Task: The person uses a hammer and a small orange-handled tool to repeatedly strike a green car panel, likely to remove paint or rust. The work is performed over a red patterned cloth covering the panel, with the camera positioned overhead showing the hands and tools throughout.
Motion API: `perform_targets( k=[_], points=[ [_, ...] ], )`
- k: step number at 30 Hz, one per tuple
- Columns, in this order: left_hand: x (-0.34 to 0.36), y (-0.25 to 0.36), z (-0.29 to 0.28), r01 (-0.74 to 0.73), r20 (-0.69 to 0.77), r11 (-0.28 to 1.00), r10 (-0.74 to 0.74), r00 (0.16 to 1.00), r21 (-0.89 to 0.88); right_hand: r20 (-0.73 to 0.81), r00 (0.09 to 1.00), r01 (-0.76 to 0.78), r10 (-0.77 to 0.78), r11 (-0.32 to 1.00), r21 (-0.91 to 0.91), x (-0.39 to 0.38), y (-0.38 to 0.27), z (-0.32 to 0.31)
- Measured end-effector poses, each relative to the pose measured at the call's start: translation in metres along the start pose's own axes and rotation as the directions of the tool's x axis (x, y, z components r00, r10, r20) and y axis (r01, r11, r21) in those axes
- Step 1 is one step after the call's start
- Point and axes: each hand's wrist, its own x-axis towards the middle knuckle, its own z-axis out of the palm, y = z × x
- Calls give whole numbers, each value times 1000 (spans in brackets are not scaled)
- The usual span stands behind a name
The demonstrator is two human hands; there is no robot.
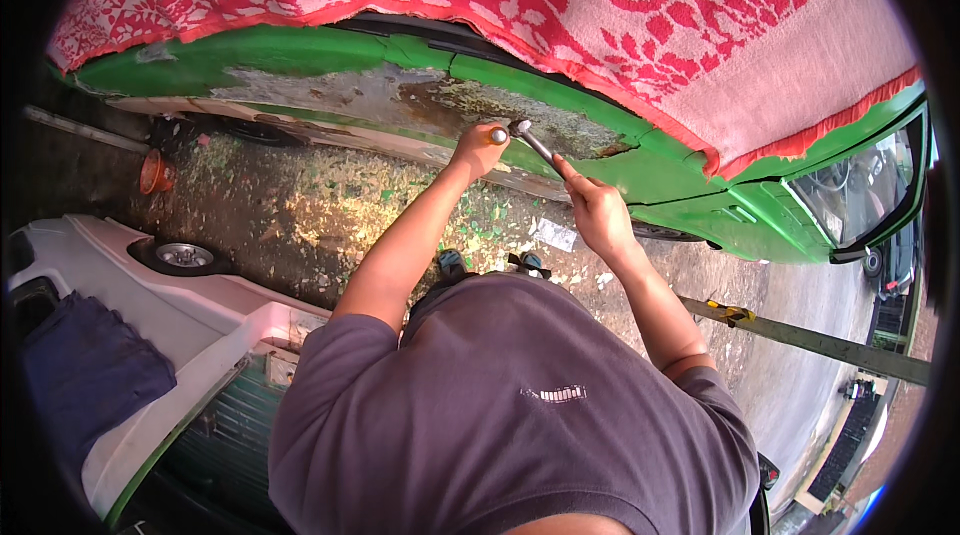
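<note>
Hammer (539, 147), slanted, in right grip (601, 217)

Blanket (600, 15): well lit, its red pattern crisp from where I stand
Green car (690, 183): soft sheen on the paint, its long side bowed by the lens
Hammer (538, 146): small bright glint on the metal, fairly sharp
Floor (330, 205): warm yellowish patch in the middle, dimming toward the left
Pavement (800, 285): pale and bright; daylight seems strongest over on this right side
Corners: black around the round picture, bluish glare low at right
</note>
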Motion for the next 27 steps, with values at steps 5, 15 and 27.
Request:
perform_targets(
  k=[5,15,27],
  points=[
    [-1,5,-7,34,30,999,-33,999,-42,-223,972,136,-74,952,275,-3,-23,-23],
    [3,-7,1,14,-38,1000,-14,999,16,-134,972,214,-194,963,166,-4,-27,-21],
    [17,-39,-15,88,115,992,-77,990,-94,-212,973,137,-87,962,234,4,-16,-18]
  ],
)
